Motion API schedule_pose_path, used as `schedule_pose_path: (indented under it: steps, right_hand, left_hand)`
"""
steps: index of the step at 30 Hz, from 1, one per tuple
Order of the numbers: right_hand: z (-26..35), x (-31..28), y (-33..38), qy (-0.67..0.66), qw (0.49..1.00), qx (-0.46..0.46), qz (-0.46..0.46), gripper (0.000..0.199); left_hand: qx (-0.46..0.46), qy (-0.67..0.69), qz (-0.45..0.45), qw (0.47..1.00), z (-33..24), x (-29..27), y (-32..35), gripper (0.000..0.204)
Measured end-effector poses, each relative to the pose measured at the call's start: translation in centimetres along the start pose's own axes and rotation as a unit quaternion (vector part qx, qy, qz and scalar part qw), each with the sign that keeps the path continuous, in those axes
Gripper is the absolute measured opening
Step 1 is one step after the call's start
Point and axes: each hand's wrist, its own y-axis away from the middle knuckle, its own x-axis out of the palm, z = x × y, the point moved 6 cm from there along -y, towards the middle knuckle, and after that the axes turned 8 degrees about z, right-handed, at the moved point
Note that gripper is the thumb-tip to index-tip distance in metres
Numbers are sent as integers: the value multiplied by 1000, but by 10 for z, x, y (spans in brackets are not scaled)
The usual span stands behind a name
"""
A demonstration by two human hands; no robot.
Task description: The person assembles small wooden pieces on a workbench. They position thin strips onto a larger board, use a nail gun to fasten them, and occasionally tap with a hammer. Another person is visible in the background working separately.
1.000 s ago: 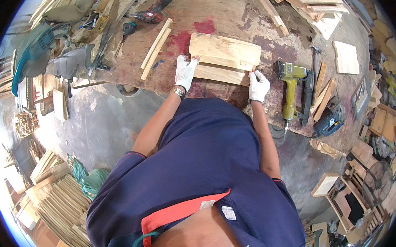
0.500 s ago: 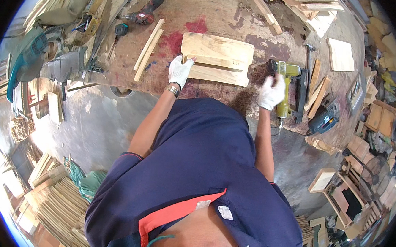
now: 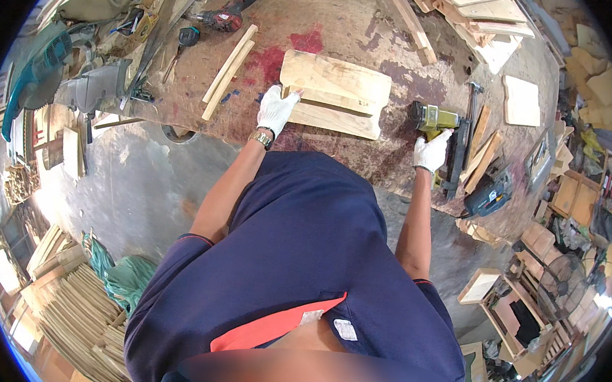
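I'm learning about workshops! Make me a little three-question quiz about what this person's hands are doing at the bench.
1. True or false: the left hand rests on the wooden boards.
2. What does the right hand grip? A) a red drill B) a yellow-green nail gun C) a saw
3. Fill in: both hands wear white ____.

Key
1. True: it presses on the boards' left end.
2. B: the nail gun lies right of the boards on the workbench; the red drill lies far off, untouched.
3. Gloves.
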Motion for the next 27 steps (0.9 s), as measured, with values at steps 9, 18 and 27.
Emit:
schedule_pose_path:
  steps: [9,18,27]
  right_hand:
    - [14,-13,9,3,1000,-6,-13,89]
    - [119,-19,56,-236,921,-305,57,48]
    - [127,32,50,-297,925,-209,113,26]
  left_hand:
    - [8,27,4,1000,0,1,-1,56]
    - [37,90,7,995,4,5,-5,50]
    - [89,123,67,986,14,4,-7,29]
